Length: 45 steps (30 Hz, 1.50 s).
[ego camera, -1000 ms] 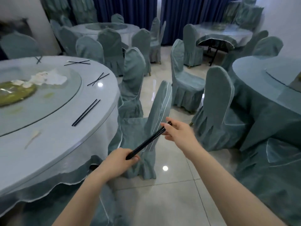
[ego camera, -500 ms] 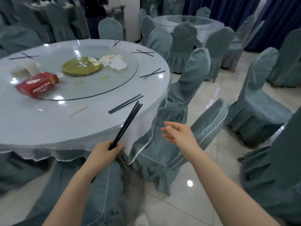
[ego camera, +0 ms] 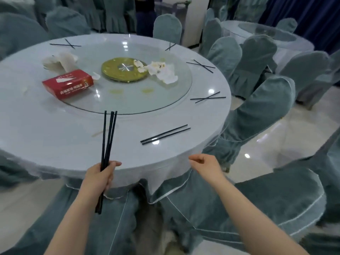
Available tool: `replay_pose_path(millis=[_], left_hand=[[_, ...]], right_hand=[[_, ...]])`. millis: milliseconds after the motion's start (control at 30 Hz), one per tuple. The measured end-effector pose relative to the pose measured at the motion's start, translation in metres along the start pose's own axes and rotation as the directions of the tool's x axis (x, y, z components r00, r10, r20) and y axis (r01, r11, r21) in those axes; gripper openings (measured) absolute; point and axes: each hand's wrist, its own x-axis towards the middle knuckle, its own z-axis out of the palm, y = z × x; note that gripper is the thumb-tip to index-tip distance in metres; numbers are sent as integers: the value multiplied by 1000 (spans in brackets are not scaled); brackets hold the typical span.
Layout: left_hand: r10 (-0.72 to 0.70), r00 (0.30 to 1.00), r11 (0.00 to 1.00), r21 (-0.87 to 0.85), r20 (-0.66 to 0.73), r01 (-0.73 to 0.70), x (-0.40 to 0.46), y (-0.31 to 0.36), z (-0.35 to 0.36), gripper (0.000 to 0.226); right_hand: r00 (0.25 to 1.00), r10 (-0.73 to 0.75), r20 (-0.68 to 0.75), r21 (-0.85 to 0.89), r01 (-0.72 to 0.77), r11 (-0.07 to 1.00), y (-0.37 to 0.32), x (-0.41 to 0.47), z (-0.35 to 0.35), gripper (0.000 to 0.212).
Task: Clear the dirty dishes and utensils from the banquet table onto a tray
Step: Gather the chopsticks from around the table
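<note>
A bundle of black chopsticks [ego camera: 108, 137] is gripped upright in the left hand [ego camera: 100, 176] at the table edge [ego camera: 128, 167]. The right hand [ego camera: 205, 165] is empty, fingers loosely curled. Probably best if the nearest pair [ego camera: 165, 134] is pinched at the near tips and added to the bundle. No tray is seen; the red tissue box [ego camera: 68, 83] is sat on the glass turntable [ego camera: 165, 100].

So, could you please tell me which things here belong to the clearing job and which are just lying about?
Job: chopsticks in left hand; nearest pair on table; crossed pairs.
Lying about: red tissue box; crumpled napkins; chairs.
</note>
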Motion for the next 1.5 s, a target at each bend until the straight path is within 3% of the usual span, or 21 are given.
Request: replay_pose_path(millis=[233, 333, 467, 567, 767, 967, 1167, 1333, 1500], left_hand=[[-92, 980, 996, -26, -174, 89, 33, -3, 2, 19], [-143, 956, 990, -32, -255, 140, 43, -1, 2, 19], [-195, 916, 980, -29, -350, 197, 50, 8, -4, 18], [-216, 901, 975, -40, -377, 218, 58, 16, -6, 19], [-222, 904, 972, -10, -366, 235, 78, 32, -1, 18], [-199, 930, 972, 57, -308, 227, 99, 44, 0, 19], [-187, 951, 972, 96, -247, 216, 112, 54, 1, 20], [-186, 964, 981, 25, -190, 194, 120, 61, 4, 26], [-139, 983, 957, 238, -120, 165, 122, 58, 3, 24]], right_hand=[[987, -1, 161, -237, 40, 971, -1, 131, 26, 24], [974, -77, 211, -370, 152, 916, 5, 180, 45, 32], [938, -179, 298, -678, 339, 652, 2, 230, 60, 55], [912, -181, 369, -742, 406, 534, -3, 254, 61, 35], [866, -49, 498, -748, 457, 481, -5, 265, 61, 13], [846, -52, 531, -740, 492, 459, -12, 257, 64, 18], [763, -155, 628, -566, 584, 582, -58, 225, 93, 12], [592, -348, 727, -490, 802, 341, -118, 199, 125, 17], [519, -408, 751, -438, 854, 281, -156, 178, 155, 19]])
